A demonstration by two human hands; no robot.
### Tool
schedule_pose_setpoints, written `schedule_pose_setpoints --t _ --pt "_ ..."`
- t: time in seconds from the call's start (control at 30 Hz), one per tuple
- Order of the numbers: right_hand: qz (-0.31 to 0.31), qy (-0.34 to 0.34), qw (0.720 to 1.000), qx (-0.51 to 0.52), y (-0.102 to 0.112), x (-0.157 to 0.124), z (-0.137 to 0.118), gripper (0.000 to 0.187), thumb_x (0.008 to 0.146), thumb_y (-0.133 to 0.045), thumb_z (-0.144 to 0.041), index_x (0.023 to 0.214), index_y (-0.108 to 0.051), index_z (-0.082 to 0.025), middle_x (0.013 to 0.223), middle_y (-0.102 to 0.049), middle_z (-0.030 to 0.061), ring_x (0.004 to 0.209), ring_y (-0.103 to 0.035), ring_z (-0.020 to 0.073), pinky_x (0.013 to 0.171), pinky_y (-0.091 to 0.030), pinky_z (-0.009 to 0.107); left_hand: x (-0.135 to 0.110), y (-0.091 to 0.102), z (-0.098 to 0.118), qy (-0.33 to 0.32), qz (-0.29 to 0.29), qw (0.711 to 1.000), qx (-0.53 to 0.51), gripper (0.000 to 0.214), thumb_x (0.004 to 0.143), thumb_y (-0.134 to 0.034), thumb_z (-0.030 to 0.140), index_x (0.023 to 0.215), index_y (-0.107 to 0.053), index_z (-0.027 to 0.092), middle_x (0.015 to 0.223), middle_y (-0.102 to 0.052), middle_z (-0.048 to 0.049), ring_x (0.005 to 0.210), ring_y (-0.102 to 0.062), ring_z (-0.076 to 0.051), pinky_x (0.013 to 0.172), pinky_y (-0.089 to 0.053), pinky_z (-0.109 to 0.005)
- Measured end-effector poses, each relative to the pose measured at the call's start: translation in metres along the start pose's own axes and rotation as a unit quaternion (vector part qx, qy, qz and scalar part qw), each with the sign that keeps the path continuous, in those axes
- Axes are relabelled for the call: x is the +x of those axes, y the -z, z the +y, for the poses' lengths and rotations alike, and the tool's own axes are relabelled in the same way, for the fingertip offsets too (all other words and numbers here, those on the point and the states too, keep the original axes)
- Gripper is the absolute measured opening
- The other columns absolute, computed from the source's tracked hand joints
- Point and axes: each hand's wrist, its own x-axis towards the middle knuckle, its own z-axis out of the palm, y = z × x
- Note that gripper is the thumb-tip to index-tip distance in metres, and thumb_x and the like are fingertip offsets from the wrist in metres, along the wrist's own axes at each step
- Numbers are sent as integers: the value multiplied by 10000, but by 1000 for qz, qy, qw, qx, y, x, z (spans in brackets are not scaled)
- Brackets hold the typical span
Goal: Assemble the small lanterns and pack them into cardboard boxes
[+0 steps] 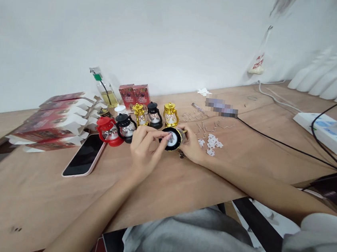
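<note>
My right hand (192, 145) is wrapped around a small lantern (179, 137), tipped so its black, round base faces me. A white disc fills the middle of that base. The thumb and forefinger of my left hand (146, 145) are pinched together against the disc; whatever may be between them is too small to make out. Just beyond my hands stand several small lanterns: a red one (109, 131), black ones (125, 126) and gold ones (170, 114). Little white tags (214, 142) and bent wire pieces (206, 128) lie beyond my right hand.
Stacked red boxes (54, 124) with open flaps stand at the left, beside a phone (84, 155). Two upright red boxes (134, 94) and a bottle of yellowish liquid (109, 95) are near the wall. A black cable (275, 138) runs right, past a white power strip (330, 135).
</note>
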Motion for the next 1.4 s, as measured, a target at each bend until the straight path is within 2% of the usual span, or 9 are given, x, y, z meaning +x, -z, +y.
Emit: schedule_pose_setpoints --t 0.13,0.2,0.4,0.53,0.8,1.03,1.17,1.3,1.4 --pt "-5 12 1000 3 0 0 -1 336 698 -740 -338 941 -540 -221 938 -615 17 877 -574 185 797 -436 323 -2 2 -4 -118 16 988 100 80 805 -667 159 870 -627 181 733 -615 -18 677 -530 -138 622 -362 -291" --pt "-9 15 1000 7 1 0 -1 324 704 -731 -318 948 -540 -223 945 -616 16 882 -574 183 805 -436 323 -2 2 -5 -157 25 979 131 114 786 -685 150 871 -618 183 710 -617 -13 650 -515 -140 604 -329 -294" --pt "-12 11 1000 12 1 0 -1 316 696 -720 -238 955 -540 -223 956 -622 12 893 -573 180 817 -428 317 0 3 -7 -209 31 965 154 164 763 -711 140 893 -617 175 695 -630 -15 627 -496 -142 587 -296 -295" --pt "-9 16 1000 16 1 1 0 306 698 -728 -277 930 -536 -221 909 -608 4 859 -560 176 797 -429 315 2 3 -6 -228 28 959 165 164 768 -708 145 905 -621 172 674 -622 -12 609 -483 -137 581 -294 -288" --pt "-4 2 1000 24 1 2 3 351 690 -740 -352 939 -528 -225 942 -603 13 901 -568 190 825 -439 333 2 2 -5 -206 13 966 156 154 788 -673 122 929 -633 170 690 -618 -20 626 -485 -142 581 -295 -295" --pt "-10 -25 999 24 -1 0 3 440 640 -773 -408 950 -518 -229 973 -614 21 911 -574 199 845 -450 348 -4 3 -7 -98 -40 994 37 199 851 -569 155 1049 -575 162 812 -603 -46 717 -545 -147 636 -412 -287" --pt "9 -35 999 33 -2 0 2 480 618 -782 -435 956 -511 -226 964 -621 25 940 -576 209 866 -455 360 -3 3 -5 -56 -26 998 -22 207 833 -560 147 1038 -536 155 810 -590 -37 713 -533 -145 622 -424 -287" --pt "19 -42 997 54 -3 3 5 507 594 -801 -425 952 -505 -222 944 -626 24 936 -589 209 871 -469 371 -3 3 -6 -32 -7 999 -30 199 826 -558 145 1020 -531 182 819 -576 -37 743 -519 -162 622 -412 -298" --pt "66 -51 994 67 1 11 6 555 549 -829 -421 958 -516 -212 973 -634 41 948 -600 216 895 -471 397 -5 2 -7 -33 -20 999 -22 169 828 -558 126 989 -540 173 838 -584 -47 756 -513 -165 644 -405 -307"
